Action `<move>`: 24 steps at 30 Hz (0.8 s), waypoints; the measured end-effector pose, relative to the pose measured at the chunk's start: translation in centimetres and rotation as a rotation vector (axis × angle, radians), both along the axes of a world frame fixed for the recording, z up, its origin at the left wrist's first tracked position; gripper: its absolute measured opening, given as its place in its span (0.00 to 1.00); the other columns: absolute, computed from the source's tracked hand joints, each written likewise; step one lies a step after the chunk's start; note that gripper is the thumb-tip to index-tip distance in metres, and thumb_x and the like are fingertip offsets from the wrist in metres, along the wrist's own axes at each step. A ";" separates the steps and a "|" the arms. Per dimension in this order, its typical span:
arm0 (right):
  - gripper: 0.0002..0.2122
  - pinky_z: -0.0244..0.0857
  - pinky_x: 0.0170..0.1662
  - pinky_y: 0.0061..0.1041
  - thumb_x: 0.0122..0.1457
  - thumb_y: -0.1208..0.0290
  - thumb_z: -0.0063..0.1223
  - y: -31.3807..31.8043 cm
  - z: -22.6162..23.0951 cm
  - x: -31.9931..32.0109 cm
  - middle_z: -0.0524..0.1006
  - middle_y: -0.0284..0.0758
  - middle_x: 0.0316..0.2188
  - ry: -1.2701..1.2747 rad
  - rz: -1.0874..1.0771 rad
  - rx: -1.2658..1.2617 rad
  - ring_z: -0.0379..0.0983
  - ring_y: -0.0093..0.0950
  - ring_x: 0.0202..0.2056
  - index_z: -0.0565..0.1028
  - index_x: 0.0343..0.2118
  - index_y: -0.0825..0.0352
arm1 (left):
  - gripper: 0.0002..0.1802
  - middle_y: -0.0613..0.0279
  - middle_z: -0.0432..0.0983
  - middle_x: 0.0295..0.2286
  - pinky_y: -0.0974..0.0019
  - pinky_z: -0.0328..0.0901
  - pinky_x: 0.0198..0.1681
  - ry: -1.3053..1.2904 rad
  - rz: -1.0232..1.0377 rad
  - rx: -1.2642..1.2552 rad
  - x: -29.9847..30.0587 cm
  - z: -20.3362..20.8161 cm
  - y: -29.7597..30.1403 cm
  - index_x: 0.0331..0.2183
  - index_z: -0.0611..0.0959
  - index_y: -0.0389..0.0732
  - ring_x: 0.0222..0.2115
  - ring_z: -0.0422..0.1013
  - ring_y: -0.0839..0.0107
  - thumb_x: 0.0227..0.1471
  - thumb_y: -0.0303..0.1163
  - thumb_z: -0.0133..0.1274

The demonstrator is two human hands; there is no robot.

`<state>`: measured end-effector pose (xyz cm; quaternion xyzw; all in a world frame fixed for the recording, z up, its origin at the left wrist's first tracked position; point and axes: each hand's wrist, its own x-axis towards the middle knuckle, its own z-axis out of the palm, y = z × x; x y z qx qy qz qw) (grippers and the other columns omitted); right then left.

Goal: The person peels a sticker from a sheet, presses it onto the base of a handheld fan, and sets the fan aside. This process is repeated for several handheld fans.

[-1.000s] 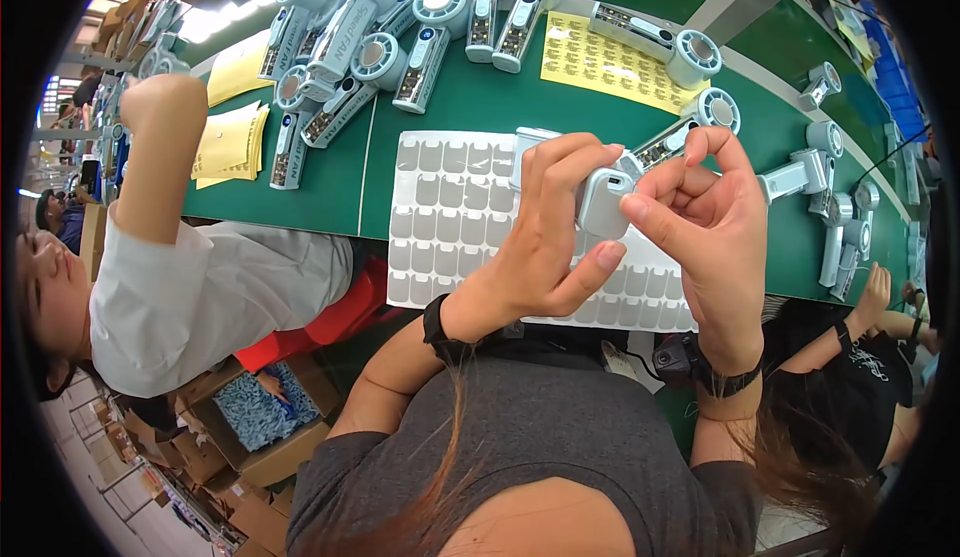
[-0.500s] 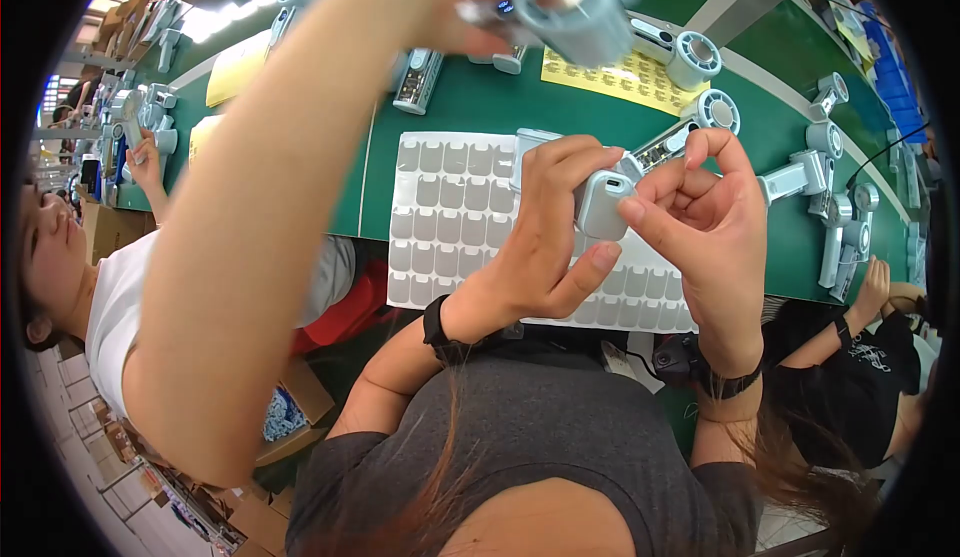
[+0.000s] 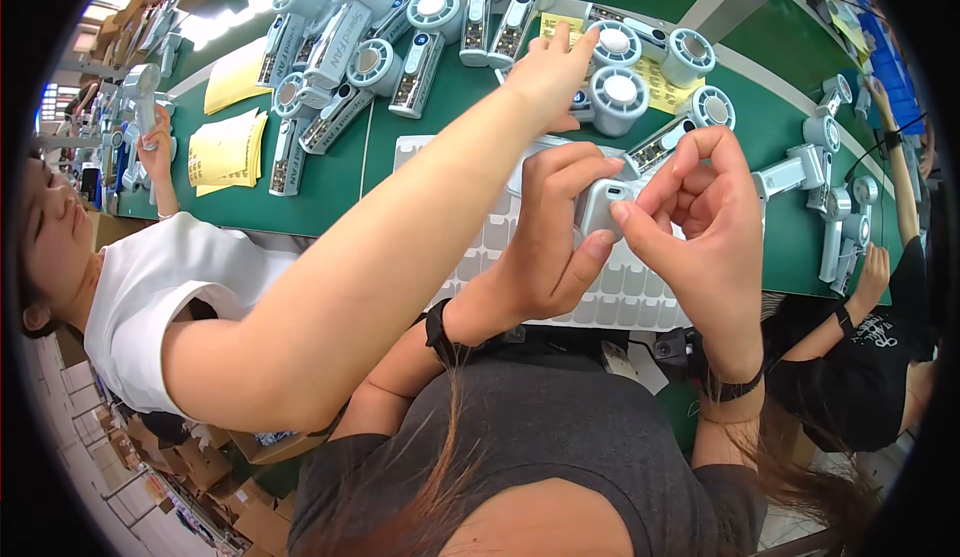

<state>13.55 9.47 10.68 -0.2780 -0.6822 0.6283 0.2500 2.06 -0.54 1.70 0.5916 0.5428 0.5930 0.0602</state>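
Observation:
My left hand [image 3: 550, 242] is wrapped round a light-blue handheld fan [image 3: 602, 209], of which mainly the rounded handle end with a small dark port shows. The rest of it is hidden behind my fingers. At that end, the thumb tip of my right hand [image 3: 712, 222] touches the edge, its index finger curled toward the thumb. Whether a thin piece sits in that pinch is too small to tell. Below both hands lies a white sheet of grey rounded labels [image 3: 632, 282], partly covered by arms.
A co-worker's bare arm [image 3: 400, 227] crosses from the left above my left forearm, its hand [image 3: 548, 82] beside fans [image 3: 618, 97] on a yellow sheet [image 3: 665, 92]. More fans [image 3: 340, 47] crowd the green table's far left, near yellow papers [image 3: 225, 147]. Other fans [image 3: 800, 172] lie right.
The co-worker's hand has come down from the top with a fan and let it go among those beyond my hands. My hands keep their place; the fan I hold has tilted slightly.

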 end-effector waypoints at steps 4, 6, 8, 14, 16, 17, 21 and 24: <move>0.18 0.57 0.25 0.09 0.48 0.82 0.61 2.1 0.1 1.0 0.70 0.26 0.21 -0.263 0.149 0.170 0.64 0.11 0.22 0.62 0.36 0.64 | 0.29 0.45 0.61 0.47 0.56 0.54 0.52 -0.087 -0.035 -0.027 0.2 -0.3 -0.5 0.52 0.63 0.32 0.46 0.59 0.53 0.51 0.31 0.52; 0.18 0.55 0.24 0.09 0.49 0.81 0.60 3.1 -0.8 1.5 0.70 0.25 0.20 -0.219 0.210 -0.076 0.64 0.10 0.22 0.63 0.38 0.64 | 0.30 0.45 0.61 0.47 0.55 0.55 0.52 -0.130 -0.076 0.008 1.0 -0.7 0.1 0.52 0.62 0.32 0.46 0.59 0.52 0.50 0.30 0.54; 0.17 0.54 0.24 0.09 0.49 0.81 0.60 3.3 -1.6 1.9 0.69 0.24 0.20 -0.193 0.248 -0.200 0.63 0.10 0.22 0.63 0.39 0.65 | 0.34 0.45 0.61 0.48 0.55 0.55 0.53 -0.218 -0.137 0.064 1.7 -1.1 0.6 0.53 0.62 0.33 0.48 0.60 0.51 0.47 0.29 0.59; 0.15 0.52 0.25 0.10 0.51 0.71 0.58 6.2 -1.5 5.2 0.70 0.24 0.24 -0.285 0.200 -0.111 0.63 0.10 0.25 0.66 0.40 0.63 | 0.34 0.46 0.64 0.47 0.55 0.57 0.53 0.005 0.021 -0.020 0.6 0.7 1.1 0.51 0.65 0.34 0.48 0.62 0.53 0.45 0.30 0.62; 0.15 0.53 0.29 0.11 0.51 0.65 0.55 10.7 -1.8 9.4 0.70 0.27 0.30 -0.192 0.083 -0.093 0.63 0.11 0.28 0.68 0.40 0.62 | 0.32 0.45 0.64 0.47 0.55 0.59 0.51 0.305 0.304 -0.210 -1.6 1.2 0.7 0.49 0.67 0.33 0.48 0.62 0.49 0.42 0.26 0.62; 0.16 0.53 0.30 0.11 0.52 0.64 0.54 12.4 -0.7 11.3 0.70 0.27 0.32 -0.190 -0.021 -0.105 0.63 0.12 0.30 0.68 0.41 0.63 | 0.32 0.45 0.64 0.47 0.55 0.59 0.51 0.298 0.302 -0.211 -2.6 0.9 0.6 0.49 0.67 0.33 0.48 0.62 0.49 0.42 0.26 0.62; 0.18 0.56 0.33 0.11 0.54 0.61 0.56 19.9 -0.6 15.0 0.71 0.27 0.33 -0.022 -0.424 -0.073 0.65 0.14 0.31 0.69 0.44 0.66 | 0.27 0.49 0.67 0.43 0.55 0.60 0.48 0.407 0.579 -0.480 -5.4 -1.3 0.6 0.45 0.70 0.32 0.45 0.64 0.51 0.41 0.22 0.59; 0.22 0.60 0.34 0.11 0.53 0.62 0.61 26.1 -4.9 12.1 0.74 0.30 0.33 -0.145 -0.438 0.170 0.68 0.17 0.32 0.69 0.46 0.68 | 0.24 0.51 0.69 0.41 0.55 0.60 0.47 0.345 0.543 -0.559 -6.2 -1.5 0.0 0.44 0.72 0.32 0.44 0.64 0.53 0.41 0.20 0.58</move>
